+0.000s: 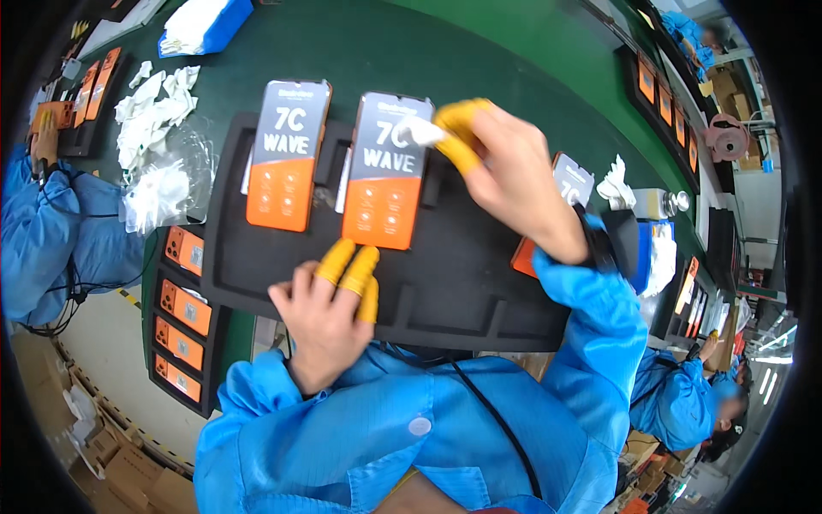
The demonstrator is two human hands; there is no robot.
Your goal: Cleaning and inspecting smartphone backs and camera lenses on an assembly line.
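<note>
In front of me a smartphone (384, 201) with a grey and orange face lies on a black tray (479, 283). My right hand (514, 167), in yellow finger cots, pinches a small white cloth (421, 131) against the upper part of that phone's face. Fingers of my left hand (325, 317), three of them in yellow cots, stretch out near the phone's lower edge; whether they touch it I cannot tell. A second phone (281, 193) of the same look lies to the left on the tray. A third phone (572, 178) is partly hidden behind my right forearm.
Crumpled white cloths (158, 111) and clear plastic film (167, 193) lie left of the tray. A blue box of white cloths (210, 26) stands at the far left. A metal-topped bottle (672, 203) stands on the right. Another tray (205, 364) holds several orange phones. Co-workers sit on both sides.
</note>
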